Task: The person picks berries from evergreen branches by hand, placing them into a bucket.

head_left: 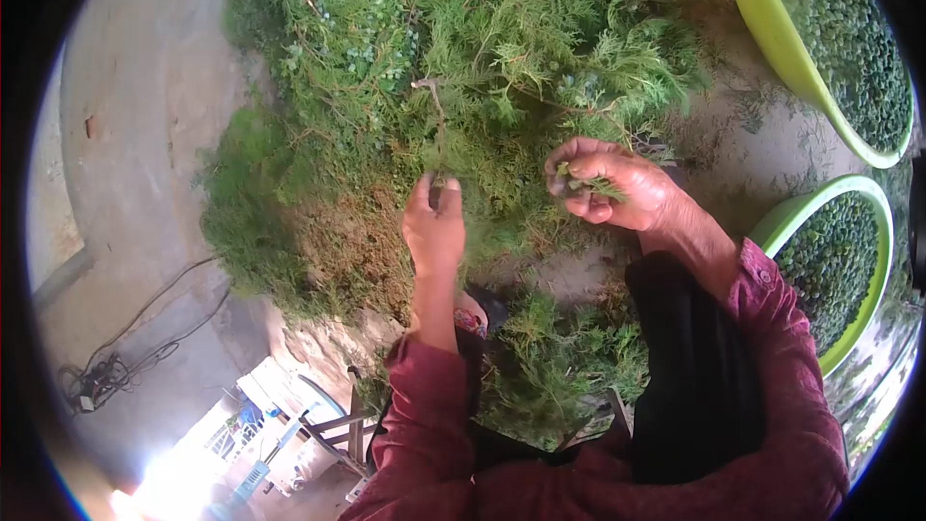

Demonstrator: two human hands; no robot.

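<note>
My left hand (pixel 434 222) pinches the lower end of a thin brown twig (pixel 440 114), which points up and away over the heap. To its right, my right hand (pixel 612 183) is curled palm-up, fingers closed around a small green conifer sprig (pixel 605 188) and some small green pieces. Both hands are above the near side of a big heap of cut conifer branches (pixel 463 29), with feathery leaves and pale bluish-green cones among them. Brown, dried foliage (pixel 357 241) lies left of my left hand.
At right stand a large yellow-green basin (pixel 786 34) and a smaller green basin (pixel 878 232), both full of small green cones. Loose branches (pixel 569 352) lie between my legs. A black cable (pixel 135 357) runs over the concrete at left, near cluttered items (pixel 270 434).
</note>
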